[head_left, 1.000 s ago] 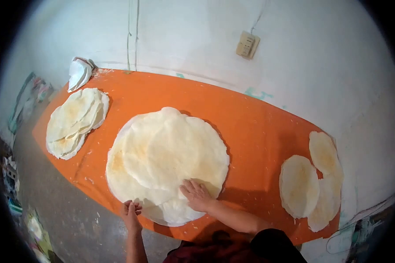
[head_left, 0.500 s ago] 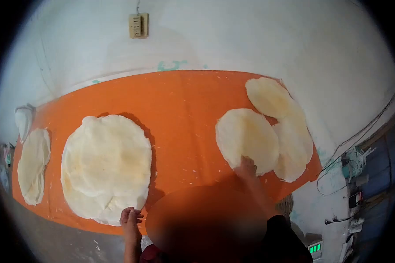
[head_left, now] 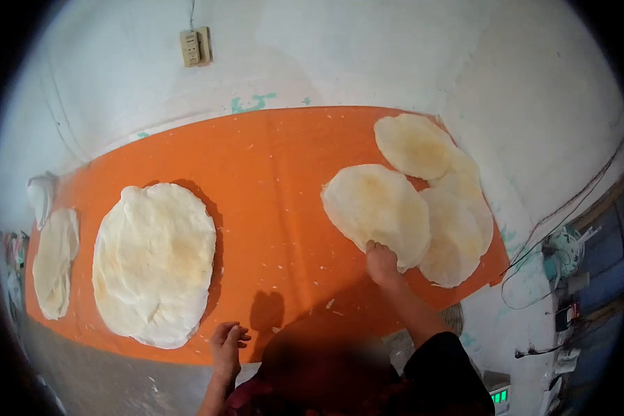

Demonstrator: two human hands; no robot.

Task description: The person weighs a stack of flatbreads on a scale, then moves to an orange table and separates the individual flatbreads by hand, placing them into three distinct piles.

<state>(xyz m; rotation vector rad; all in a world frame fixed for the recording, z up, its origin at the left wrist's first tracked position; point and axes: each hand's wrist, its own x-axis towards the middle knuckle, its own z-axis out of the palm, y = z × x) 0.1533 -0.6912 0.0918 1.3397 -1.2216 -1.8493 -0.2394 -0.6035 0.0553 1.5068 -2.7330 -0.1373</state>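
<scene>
My right hand (head_left: 383, 263) is at the near edge of a large round flatbread (head_left: 374, 211), its fingers closed on that edge. This thin, pale flatbread has a light brown patch and partly overlaps another flatbread (head_left: 452, 239) to its right. My left hand (head_left: 229, 340) hovers by the near edge of the orange table (head_left: 270, 173), fingers loosely bent and apart, holding nothing. Left of it lies a broad pile of flatbreads (head_left: 156, 263), not touched by either hand.
More flatbreads lie at the table's right end, including one at the back right (head_left: 412, 145). A folded flatbread (head_left: 55, 263) lies at the far left beside a white cloth-like bundle (head_left: 41, 197). A wall outlet (head_left: 195, 47) and cables (head_left: 568, 208) are beyond the table.
My left hand has come away from the edge of the broad pile, toward the right. My right hand stays at the near side of the flatbread. The view has shifted slightly.
</scene>
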